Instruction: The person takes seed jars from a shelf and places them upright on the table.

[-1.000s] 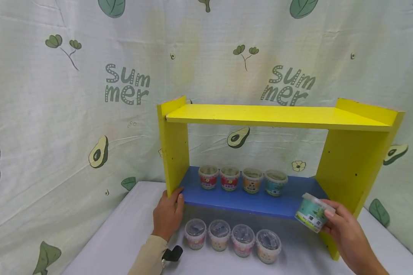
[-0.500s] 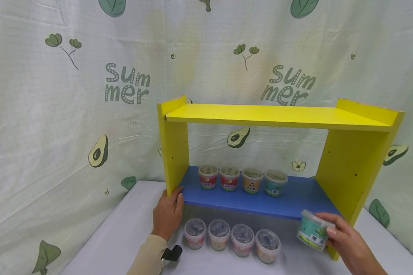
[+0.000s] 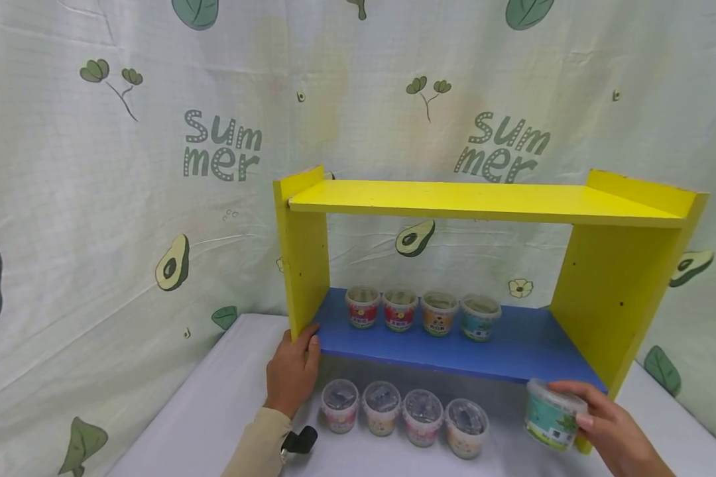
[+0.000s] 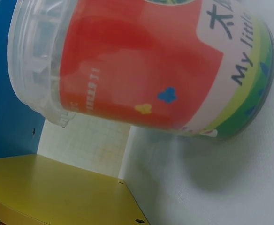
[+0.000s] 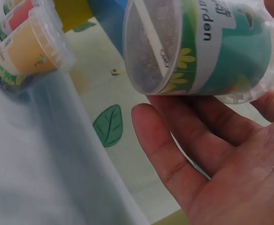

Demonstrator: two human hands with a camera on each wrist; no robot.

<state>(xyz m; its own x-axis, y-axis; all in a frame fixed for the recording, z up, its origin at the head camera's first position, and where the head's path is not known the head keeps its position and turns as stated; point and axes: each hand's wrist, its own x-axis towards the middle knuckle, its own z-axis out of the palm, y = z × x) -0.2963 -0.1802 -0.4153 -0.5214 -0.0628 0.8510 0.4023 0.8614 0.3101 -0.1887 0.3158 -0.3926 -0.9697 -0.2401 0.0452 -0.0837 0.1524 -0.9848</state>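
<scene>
In the head view my right hand [image 3: 617,424] holds a small plastic tub with a teal label [image 3: 550,416] by its upper part. This tub is just below the right front edge of the blue shelf board [image 3: 519,351]. The right wrist view shows the tub [image 5: 240,51] tilted, with its clear bottom and dark contents visible and fingers around its side. At the unit's left front corner, my left hand [image 3: 292,374] grips the lower end of the yellow side panel [image 3: 304,265]. A red-labelled tub [image 4: 141,65] fills much of the left wrist view.
On the blue board stand several tubs in a row, including an orange one [image 3: 439,315] and a teal one [image 3: 479,318]. Several lidded tubs, such as the rightmost one [image 3: 465,427], line the white table [image 3: 215,397] below. A yellow top board [image 3: 453,199] spans above.
My right hand has lowered the teal tub from the front of the blue board to below its edge, turning it more upright. My left hand stays in place.
</scene>
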